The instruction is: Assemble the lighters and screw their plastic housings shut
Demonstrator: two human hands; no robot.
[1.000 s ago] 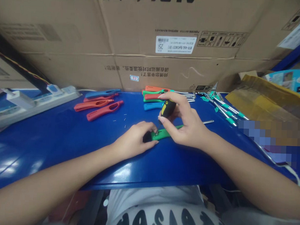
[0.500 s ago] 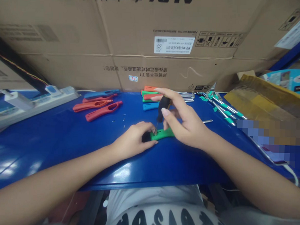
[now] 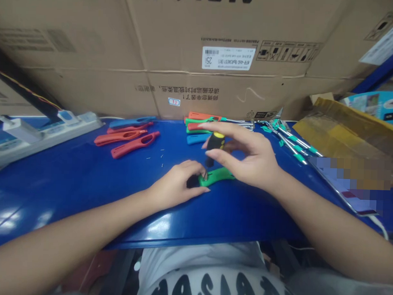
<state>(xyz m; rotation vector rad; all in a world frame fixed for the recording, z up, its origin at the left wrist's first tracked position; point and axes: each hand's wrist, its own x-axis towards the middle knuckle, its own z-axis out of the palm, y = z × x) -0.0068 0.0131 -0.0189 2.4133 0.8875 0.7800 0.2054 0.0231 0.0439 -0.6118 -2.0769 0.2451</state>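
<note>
My right hand grips a black-and-yellow screwdriver between thumb and fingers, its shaft pointing down. Beneath it, a green plastic handle lies on the blue table, with a dark slot in its upper face. My left hand is closed around the left end of this handle, finger and thumb on either side. The screwdriver's tip is close to the left fingertips; whether it sits in a screw cannot be made out. Several small screws lie loose to the left.
Red, orange and blue plastic handles lie at the left, near a white power strip. Behind my right hand are coloured handles with metal rods. More rods with teal parts, a phone and a cardboard box wall surround the table.
My right hand has shifted slightly right and its grip on the screwdriver has turned, bringing the yellow end into view. My left hand and the green handle have barely moved.
</note>
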